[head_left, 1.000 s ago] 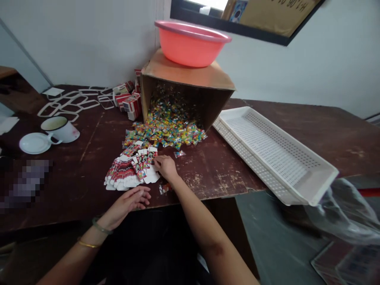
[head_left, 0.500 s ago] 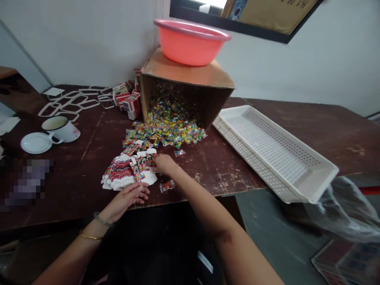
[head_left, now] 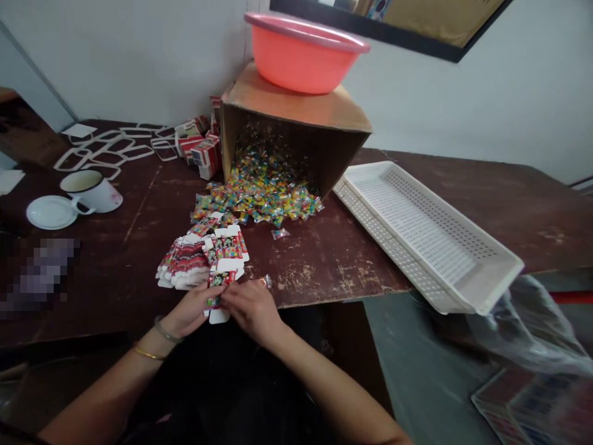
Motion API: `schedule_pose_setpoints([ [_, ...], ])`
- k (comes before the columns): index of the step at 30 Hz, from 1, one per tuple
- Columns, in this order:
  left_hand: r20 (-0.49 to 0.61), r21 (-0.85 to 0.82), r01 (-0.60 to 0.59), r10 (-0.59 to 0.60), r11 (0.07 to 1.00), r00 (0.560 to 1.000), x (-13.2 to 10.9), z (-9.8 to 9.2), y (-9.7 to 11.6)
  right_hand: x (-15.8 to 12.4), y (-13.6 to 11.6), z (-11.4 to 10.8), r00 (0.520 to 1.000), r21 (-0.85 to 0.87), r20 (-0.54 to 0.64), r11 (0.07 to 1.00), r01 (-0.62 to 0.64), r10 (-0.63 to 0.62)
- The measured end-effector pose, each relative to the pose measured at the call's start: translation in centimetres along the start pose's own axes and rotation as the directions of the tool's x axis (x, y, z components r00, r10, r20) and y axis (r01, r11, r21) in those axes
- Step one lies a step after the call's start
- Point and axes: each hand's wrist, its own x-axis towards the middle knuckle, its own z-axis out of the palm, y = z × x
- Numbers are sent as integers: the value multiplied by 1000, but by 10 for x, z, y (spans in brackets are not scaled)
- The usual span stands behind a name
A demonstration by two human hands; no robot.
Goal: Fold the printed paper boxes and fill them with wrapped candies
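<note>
Near the table's front edge, my left hand (head_left: 192,309) and my right hand (head_left: 254,307) both grip one small printed carton (head_left: 217,289), red and green with white end flaps. My fingers are closed on its two sides. Just beyond it lie more flat printed cartons (head_left: 229,246), and a fanned stack of cartons (head_left: 183,262) spreads to the left. A wrapped candy (head_left: 265,281) shows partly behind my right hand. Farther back, a heap of wrapped colourful candies (head_left: 264,198) spills from a cardboard box (head_left: 299,102) lying on its side.
A pink basin (head_left: 303,55) stands on the box. To the right, a white perforated tray (head_left: 430,241) overhangs the table edge. On the left are an enamel mug (head_left: 99,194), a white lid (head_left: 50,212) and several card frames (head_left: 109,151). Red-and-white boxes (head_left: 204,151) lie beside the cardboard box.
My right hand has drawn back from the cartons towards me with one carton. My left hand has moved slightly down and left and now holds that carton too. The view has shifted slightly.
</note>
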Motion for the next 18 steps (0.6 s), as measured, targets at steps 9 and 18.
schedule_pose_setpoints([
  [9, -39, 131, 67, -63, 989, 997, -12, 33, -21, 0, 12, -14, 928, 557, 91, 754, -349, 362],
  [18, 149, 594, -41, -60, 804, 987, -18, 24, -43, -23, 10, -44, 899, 710, 378, 554, -434, 220],
])
